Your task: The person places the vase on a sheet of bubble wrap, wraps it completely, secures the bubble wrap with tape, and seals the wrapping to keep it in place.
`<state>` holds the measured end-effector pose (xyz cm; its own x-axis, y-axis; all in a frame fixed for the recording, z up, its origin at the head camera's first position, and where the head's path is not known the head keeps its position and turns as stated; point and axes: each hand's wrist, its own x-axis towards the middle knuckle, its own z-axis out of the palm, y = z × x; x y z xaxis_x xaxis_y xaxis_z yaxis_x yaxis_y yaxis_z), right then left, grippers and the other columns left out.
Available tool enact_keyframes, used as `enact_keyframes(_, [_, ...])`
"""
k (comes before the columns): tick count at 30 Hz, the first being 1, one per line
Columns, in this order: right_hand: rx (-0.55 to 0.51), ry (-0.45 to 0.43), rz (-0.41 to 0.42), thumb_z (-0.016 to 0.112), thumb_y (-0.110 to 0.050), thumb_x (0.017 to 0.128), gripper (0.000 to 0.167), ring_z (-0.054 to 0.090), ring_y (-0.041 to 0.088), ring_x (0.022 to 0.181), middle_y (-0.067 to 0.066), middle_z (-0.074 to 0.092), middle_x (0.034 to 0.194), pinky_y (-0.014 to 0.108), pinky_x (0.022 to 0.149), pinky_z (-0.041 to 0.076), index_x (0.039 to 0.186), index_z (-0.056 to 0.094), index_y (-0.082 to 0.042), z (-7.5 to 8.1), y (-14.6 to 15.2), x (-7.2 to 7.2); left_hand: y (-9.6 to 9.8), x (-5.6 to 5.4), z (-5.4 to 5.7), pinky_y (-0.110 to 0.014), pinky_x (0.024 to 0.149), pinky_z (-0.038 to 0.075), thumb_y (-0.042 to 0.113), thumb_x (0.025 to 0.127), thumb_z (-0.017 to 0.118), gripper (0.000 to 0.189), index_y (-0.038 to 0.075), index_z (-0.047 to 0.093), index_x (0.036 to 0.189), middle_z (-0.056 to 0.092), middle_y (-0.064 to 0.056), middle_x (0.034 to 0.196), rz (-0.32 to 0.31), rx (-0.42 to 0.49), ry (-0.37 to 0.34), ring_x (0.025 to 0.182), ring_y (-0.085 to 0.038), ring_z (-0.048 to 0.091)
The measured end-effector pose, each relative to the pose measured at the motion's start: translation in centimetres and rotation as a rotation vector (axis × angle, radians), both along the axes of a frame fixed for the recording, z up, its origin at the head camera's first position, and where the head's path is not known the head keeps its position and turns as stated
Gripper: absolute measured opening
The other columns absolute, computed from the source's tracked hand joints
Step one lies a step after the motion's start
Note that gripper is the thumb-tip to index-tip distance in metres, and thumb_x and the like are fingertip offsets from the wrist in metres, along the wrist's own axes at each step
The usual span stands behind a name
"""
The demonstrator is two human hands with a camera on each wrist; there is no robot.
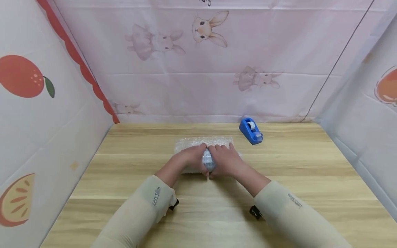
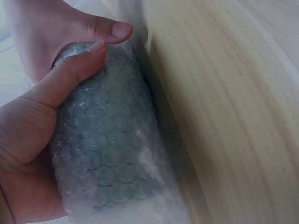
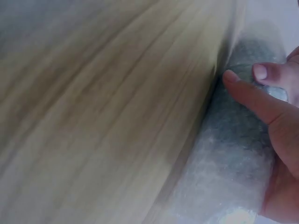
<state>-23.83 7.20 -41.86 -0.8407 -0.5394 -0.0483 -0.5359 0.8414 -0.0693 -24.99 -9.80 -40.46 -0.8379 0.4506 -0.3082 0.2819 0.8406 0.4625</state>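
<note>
Bubble wrap (image 2: 112, 140) blurs what it encloses, and the left wrist view crops its lower end.

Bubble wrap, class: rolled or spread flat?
Rolled where held: in the left wrist view, the bubble wrap curves tube-like under the left hand and right hand.

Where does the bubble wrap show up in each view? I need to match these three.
Head: bubble wrap just below picture centre, between the hands.
Left wrist: left of centre, reaching the bottom edge, with the left hand along its left side.
Right wrist: right of centre, reaching the bottom edge, with the right hand on its right.
Shared landmark: the wood-grain table.
</note>
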Motion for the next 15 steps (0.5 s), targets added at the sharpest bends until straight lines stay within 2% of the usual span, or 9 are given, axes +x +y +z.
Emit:
enact_keyframes(4, [-0.032,-0.007,0.019,0.086,-0.057,0.059,0.092,0.06,0.027,0.108,0.008,0.062,0.117,0.059,0.101,0.04,0.13,0.049,-0.012,-0.1,-0.1,-0.8,-0.4,-0.2,-0.3,-0.036,0.089,0.049,0.038,0.06,0.093,0.084,0.012,0.045,0.124,0.06,-0.002,0.109,0.023,0.069,-0.021,0.097,-0.018,0.059])
enact_keyframes(8, [-0.037,-0.042,0.045,0.086,-0.054,0.061,0.087,0.06,0.022,0.095,0.005,0.063,0.108,0.045,0.084,0.051,0.128,0.05,-0.013,0.0,-0.2,-1.4,-0.8,-0.4,-0.6,-0.036,0.088,0.048,0.04,0.063,0.091,0.08,0.011,0.045,0.123,0.059,-0.003,0.11,0.004,0.117,-0.024,0.097,-0.019,0.058])
enact_keyframes(10, [-0.029,-0.067,0.047,0.085,-0.054,0.062,0.09,0.06,0.021,0.093,0.006,0.062,0.109,0.041,0.079,0.052,0.134,0.048,-0.013,0.2,-0.3,-1.6,-1.0,-0.5,-0.8,-0.036,0.088,0.048,0.041,0.065,0.089,0.083,0.011,0.043,0.127,0.058,-0.003,0.112,-0.003,0.126,-0.019,0.098,-0.019,0.058])
enact_keyframes(15, [0.013,-0.099,0.043,0.083,-0.055,0.065,0.102,0.059,0.024,0.095,0.009,0.061,0.114,0.042,0.079,0.052,0.147,0.037,-0.017,0.6,-0.6,-1.9,-1.5,-0.6,-1.3,-0.038,0.09,0.048,0.043,0.067,0.089,0.097,0.017,0.034,0.142,0.056,-0.004,0.121,0.009,0.166,-0.017,0.104,-0.02,0.057])
